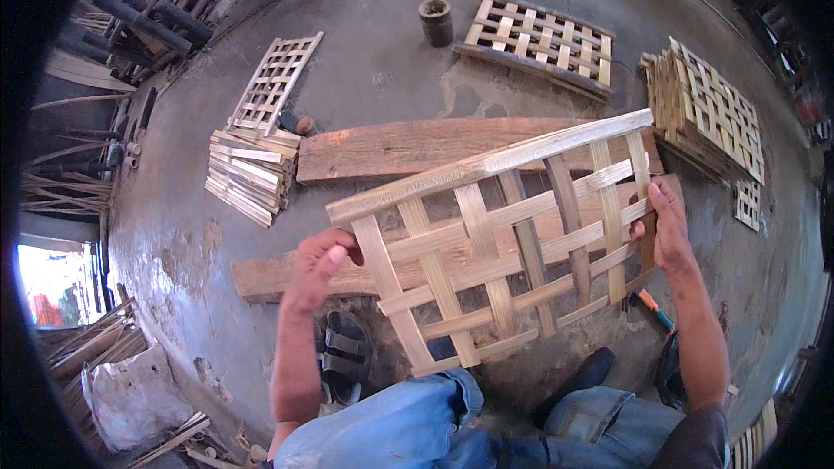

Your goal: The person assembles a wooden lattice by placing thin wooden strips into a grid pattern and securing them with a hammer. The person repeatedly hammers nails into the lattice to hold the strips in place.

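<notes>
A woven lattice panel point(486, 164) of split bamboo strips is held tilted above my knees, with a thick rail along its upper edge. Most strips are pale; a few uprights are darker. My right hand point(667, 224) grips its right end, thumb in front and fingers partly hidden behind the strips. At the opposite end, my left hand point(320, 267) is curled at the panel's upper left corner, its fingertips partly behind the edge strip. Beneath the panel lie two thick wooden planks, the farther plank point(382, 152) and the nearer plank point(269, 278).
Loose bamboo slats point(250, 175) are piled at left, beside a small lattice panel point(278, 74). Farther off stand a dark pot point(436, 26) and another lattice point(539, 39) between dark rails. Stacked panels point(717, 113) occupy the right. An orange-and-teal tool point(656, 309) and a sandal point(347, 343) lie near my feet.
</notes>
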A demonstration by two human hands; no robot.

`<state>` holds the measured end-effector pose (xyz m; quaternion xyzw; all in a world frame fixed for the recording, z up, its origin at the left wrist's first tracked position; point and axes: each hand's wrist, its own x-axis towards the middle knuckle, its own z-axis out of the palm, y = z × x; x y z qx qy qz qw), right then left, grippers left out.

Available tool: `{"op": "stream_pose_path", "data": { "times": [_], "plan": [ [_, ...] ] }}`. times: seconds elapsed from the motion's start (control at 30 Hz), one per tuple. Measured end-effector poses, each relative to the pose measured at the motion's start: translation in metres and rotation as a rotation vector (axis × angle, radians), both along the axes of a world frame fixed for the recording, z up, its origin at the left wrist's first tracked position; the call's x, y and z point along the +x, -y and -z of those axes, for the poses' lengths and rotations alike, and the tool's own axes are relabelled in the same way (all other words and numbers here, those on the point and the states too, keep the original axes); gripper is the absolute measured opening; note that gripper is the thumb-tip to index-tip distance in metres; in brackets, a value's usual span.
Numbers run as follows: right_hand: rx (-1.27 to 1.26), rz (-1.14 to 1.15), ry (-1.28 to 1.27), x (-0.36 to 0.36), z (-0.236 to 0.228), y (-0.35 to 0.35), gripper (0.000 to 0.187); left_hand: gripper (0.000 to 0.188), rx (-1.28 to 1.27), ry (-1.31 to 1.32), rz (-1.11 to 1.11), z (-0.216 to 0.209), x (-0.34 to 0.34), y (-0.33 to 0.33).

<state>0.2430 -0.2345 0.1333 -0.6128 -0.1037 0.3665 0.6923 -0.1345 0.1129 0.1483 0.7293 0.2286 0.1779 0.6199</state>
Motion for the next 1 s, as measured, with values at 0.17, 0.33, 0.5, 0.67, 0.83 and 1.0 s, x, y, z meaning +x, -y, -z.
{"op": "stream_pose_path", "data": {
  "times": [0.17, 0.33, 0.5, 0.67, 0.83, 1.0],
  "plan": [
    [-0.080, -0.038, 0.054, -0.001, 0.002, 0.011, 0.018, 0.036, 0.081, -0.109, -0.182, -0.021, -0.005, -0.032],
    [-0.049, -0.036, 0.095, -0.002, -0.002, 0.008, 0.020, 0.042, 0.059, -0.177, 0.194, -0.057, 0.049, 0.006],
    [-0.014, -0.014, 0.198, 0.006, -0.014, 0.018, 0.022, 0.062, 0.108, -0.297, 0.419, -0.080, 0.083, 0.014],
    [-0.004, -0.015, 0.261, 0.004, -0.026, 0.022, 0.024, 0.057, 0.151, -0.408, 0.516, -0.111, 0.095, 0.010],
    [0.009, -0.026, 0.322, -0.004, -0.040, 0.018, 0.026, 0.051, 0.131, -0.373, 0.488, -0.112, 0.099, 0.028],
    [0.041, -0.041, 0.307, -0.010, -0.045, 0.019, 0.028, 0.044, 0.201, -0.375, 0.434, -0.118, 0.101, 0.040]
  ]
}}
